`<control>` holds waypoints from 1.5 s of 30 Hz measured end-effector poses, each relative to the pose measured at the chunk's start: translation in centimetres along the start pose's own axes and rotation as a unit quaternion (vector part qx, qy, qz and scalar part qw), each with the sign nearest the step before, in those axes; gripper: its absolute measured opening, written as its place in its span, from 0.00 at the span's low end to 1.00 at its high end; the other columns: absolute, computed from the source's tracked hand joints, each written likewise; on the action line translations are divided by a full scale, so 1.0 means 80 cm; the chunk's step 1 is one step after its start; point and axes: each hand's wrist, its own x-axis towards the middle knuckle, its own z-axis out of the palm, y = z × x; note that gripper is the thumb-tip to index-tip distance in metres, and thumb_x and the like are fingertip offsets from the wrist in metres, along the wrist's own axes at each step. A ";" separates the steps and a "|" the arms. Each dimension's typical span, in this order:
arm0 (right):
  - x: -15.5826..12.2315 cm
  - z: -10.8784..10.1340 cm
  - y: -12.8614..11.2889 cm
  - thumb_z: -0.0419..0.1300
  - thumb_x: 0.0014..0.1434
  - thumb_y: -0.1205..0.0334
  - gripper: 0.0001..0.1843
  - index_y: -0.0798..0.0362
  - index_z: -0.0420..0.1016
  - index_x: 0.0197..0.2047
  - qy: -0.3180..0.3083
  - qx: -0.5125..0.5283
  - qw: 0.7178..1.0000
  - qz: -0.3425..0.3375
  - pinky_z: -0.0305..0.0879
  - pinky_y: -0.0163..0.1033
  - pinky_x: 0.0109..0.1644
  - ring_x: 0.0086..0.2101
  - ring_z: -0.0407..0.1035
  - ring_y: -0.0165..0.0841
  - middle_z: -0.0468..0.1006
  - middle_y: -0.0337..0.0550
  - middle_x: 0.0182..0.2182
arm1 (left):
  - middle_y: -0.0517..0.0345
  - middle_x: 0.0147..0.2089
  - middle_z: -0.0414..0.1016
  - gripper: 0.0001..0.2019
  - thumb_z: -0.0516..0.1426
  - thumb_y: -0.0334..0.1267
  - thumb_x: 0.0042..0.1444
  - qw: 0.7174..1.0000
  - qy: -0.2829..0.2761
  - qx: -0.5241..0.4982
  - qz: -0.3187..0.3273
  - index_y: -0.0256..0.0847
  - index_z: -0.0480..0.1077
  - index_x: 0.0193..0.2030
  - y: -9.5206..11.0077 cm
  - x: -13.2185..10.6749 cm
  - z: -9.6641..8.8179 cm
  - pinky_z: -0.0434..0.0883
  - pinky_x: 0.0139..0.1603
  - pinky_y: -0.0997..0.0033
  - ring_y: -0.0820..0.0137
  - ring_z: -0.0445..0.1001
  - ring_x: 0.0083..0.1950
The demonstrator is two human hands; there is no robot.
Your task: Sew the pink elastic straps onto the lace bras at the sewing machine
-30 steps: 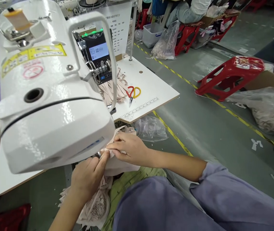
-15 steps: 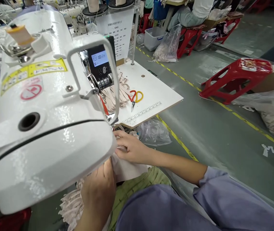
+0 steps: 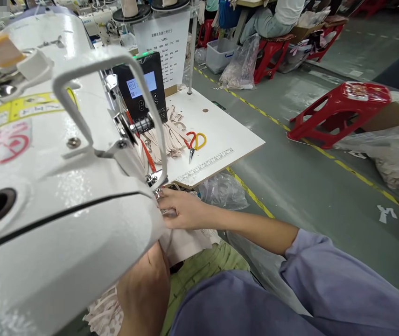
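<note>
A white sewing machine (image 3: 90, 247) fills the left side, its head hiding part of the work. My right hand (image 3: 187, 209) is beside the needle area, fingers curled and closed on a pale pink piece of fabric (image 3: 187, 245). The fingertips reach in under the machine's edge, close to the metal parts there. My left hand (image 3: 146, 275) is lower down, against the same fabric; its fingers are hidden behind the machine head. The fabric hangs over my lap onto a green cloth (image 3: 202, 270).
Scissors (image 3: 194, 142) with red and yellow handles lie on the white tabletop (image 3: 234, 130), beside a heap of pale strips (image 3: 167, 137). A control panel (image 3: 143, 88) is lit. More pale pieces (image 3: 104, 310) hang at lower left. A red stool (image 3: 342, 112) stands on the floor.
The view has shifted nearer the machine head, which now looks larger and farther left. Both hands stay at the fabric; the right hand sits slightly farther left in the picture.
</note>
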 end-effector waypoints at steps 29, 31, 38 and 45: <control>-0.018 0.003 0.015 0.61 0.57 0.66 0.23 0.52 0.74 0.56 0.040 0.016 0.999 -0.021 0.69 0.45 0.59 0.59 0.66 0.39 0.70 0.48 0.59 | 0.61 0.21 0.72 0.16 0.50 0.32 0.65 0.997 -0.008 -0.074 -0.012 0.35 0.65 0.58 -0.003 -0.007 0.000 0.51 0.20 0.68 0.70 0.67 0.18; -0.020 0.003 0.015 0.60 0.58 0.66 0.23 0.52 0.74 0.57 0.036 0.020 0.999 -0.012 0.72 0.43 0.55 0.59 0.65 0.39 0.69 0.49 0.60 | 0.60 0.22 0.74 0.16 0.50 0.32 0.65 0.997 -0.008 -0.074 -0.018 0.35 0.65 0.59 -0.004 -0.008 0.000 0.51 0.20 0.68 0.69 0.69 0.18; -0.025 0.008 0.008 0.62 0.57 0.65 0.24 0.52 0.71 0.58 0.038 0.045 0.998 0.002 0.72 0.37 0.44 0.52 0.68 0.37 0.67 0.51 0.59 | 0.51 0.34 0.79 0.14 0.53 0.45 0.65 0.976 -0.026 -0.149 -0.160 0.40 0.67 0.52 -0.012 -0.028 -0.002 0.66 0.29 0.68 0.61 0.79 0.35; -0.063 0.017 0.021 0.58 0.64 0.51 0.16 0.55 0.73 0.45 0.022 -0.006 0.998 0.066 0.59 0.34 0.34 0.29 0.64 0.28 0.73 0.38 0.32 | 0.47 0.49 0.78 0.23 0.52 0.58 0.61 0.835 -0.147 -0.439 -0.296 0.41 0.70 0.50 -0.033 -0.033 -0.003 0.73 0.40 0.62 0.57 0.76 0.49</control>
